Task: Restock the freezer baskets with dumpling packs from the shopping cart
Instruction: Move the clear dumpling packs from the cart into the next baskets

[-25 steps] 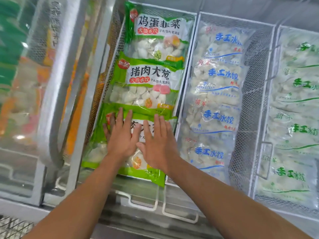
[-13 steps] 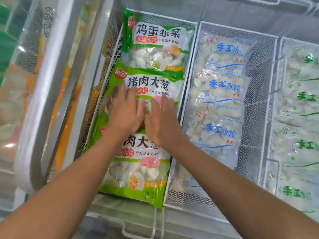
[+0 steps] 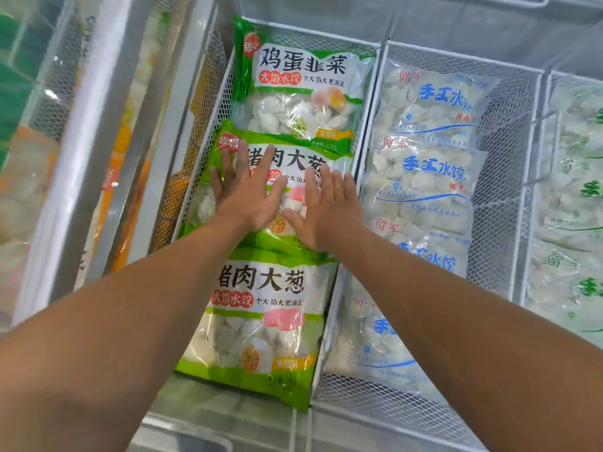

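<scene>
Three green-and-white dumpling packs lie in a row down the left wire basket [image 3: 208, 102], each overlapping the next. The middle pack [image 3: 293, 164] carries a lime-green border, large black characters and a clear window with white dumplings behind. The left hand [image 3: 244, 194] and the right hand [image 3: 323, 210] both rest flat on it, fingers straight and spread, palms down, thumbs nearly meeting; neither grips anything. The far pack [image 3: 303, 93] has a darker green border and lies against the basket's back end. The near pack [image 3: 261, 321] matches the middle one in print, and its lower edge reaches over the basket's front rim.

The centre basket [image 3: 509, 177], just beside the first, holds clear packs with blue lettering [image 3: 427, 171]; five labels are visible in the overlapping stack, the nearest partly hidden by the right forearm. A third basket [image 3: 538, 151] at the right edge holds clear packs with green lettering [image 3: 574, 190]; the count cannot be told, as the frame cuts them off. Left of the baskets stands a sliding glass lid [image 3: 98, 158], with blurred orange and green goods beneath.
</scene>
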